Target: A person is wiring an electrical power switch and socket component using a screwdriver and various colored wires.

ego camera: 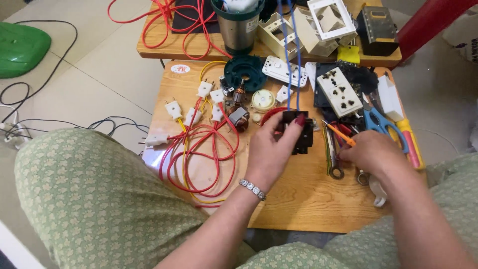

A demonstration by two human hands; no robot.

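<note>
At table centre, left hand pinches a black switch module trailing blue wires; at three o'clock, right hand closes around an orange screwdriver, likely needing alignment on a terminal screw.

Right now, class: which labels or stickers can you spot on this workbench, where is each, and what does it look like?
Round sticker: far left corner of the near wooden board; white with red rim.
Small label: front of the steel cylinder on the far board; pale rectangle, dark print.
No screens or packages visible.
</note>
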